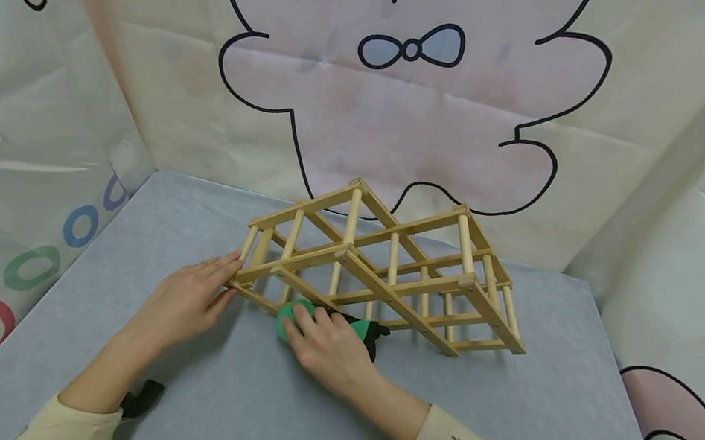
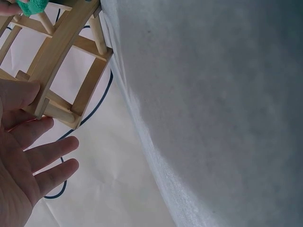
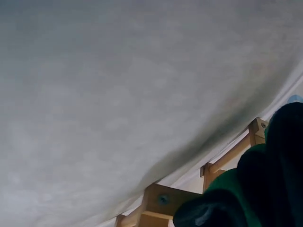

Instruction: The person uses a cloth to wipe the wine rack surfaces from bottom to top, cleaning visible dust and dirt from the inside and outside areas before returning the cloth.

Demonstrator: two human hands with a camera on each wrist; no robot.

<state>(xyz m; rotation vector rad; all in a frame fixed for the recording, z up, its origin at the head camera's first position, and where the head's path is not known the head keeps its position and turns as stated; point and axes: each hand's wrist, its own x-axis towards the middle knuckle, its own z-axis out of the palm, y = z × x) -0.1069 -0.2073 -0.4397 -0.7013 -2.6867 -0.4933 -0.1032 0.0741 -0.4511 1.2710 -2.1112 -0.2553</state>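
Rack (image 1: 395, 299) stretches left to right, left grip (image 1: 188, 300) pinching it, right grip (image 1: 332, 347) holding cloth (image 1: 361, 328).

The right hand (image 1: 337, 349) covers the middle of a green-and-black fabric piece (image 1: 360, 328) at the front of the pale wooden lattice frame (image 1: 397, 302), so the fabric's full shape cannot be told. The right wrist view shows it dark and cropped at the lower right; the left wrist view crops it at the top, and cuts off the left hand (image 1: 193, 295) and much of the frame. A black object (image 1: 142, 399), in front and left of the frame, is partly hidden and unclear. Above the frame, the drawn pink animal (image 1: 402, 107) runs out of the head view.
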